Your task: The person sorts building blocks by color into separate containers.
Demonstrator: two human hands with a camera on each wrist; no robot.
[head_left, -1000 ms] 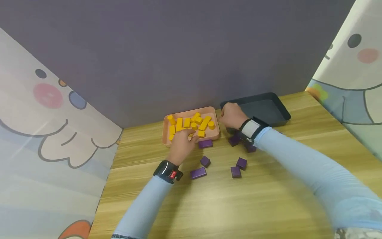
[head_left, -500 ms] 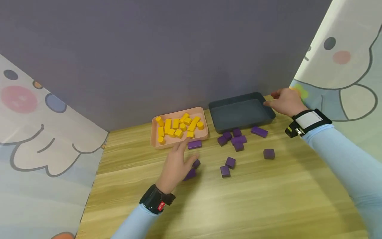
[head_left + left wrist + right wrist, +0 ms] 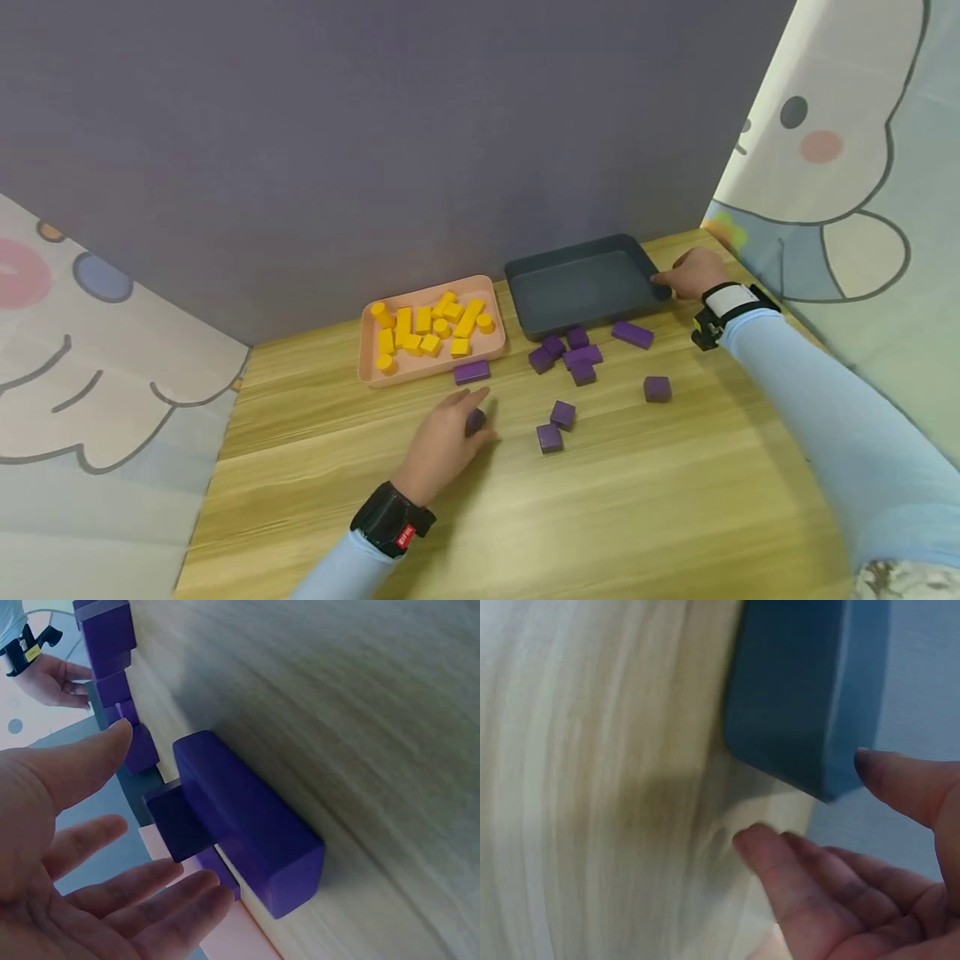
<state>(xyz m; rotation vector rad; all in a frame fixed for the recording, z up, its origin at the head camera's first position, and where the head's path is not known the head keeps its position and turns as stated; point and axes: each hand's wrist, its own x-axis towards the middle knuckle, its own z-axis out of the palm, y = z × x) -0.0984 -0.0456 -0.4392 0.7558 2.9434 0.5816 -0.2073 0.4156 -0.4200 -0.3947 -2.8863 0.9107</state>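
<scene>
My left hand reaches low over the table with thumb and fingers spread around a purple cube. In the left wrist view, the cube and a long purple block lie just beyond the fingertips, and the palm holds nothing. At the right end of a dark tray is my right hand. In the right wrist view its thumb is right at the tray's rim, while the fingers extend loosely below, apart from the wall. The long block is hidden under the left hand in the head view.
Left of the dark tray stands a pink tray full of yellow blocks. A purple block lies along its front. Several purple pieces cluster before the dark tray, with a lone cube to the right. A grey panel rises behind.
My right hand has gone from the dark tray's left end to its right end. The left hand has drawn back from the pink tray to the purple cube. The head view has shifted right.
</scene>
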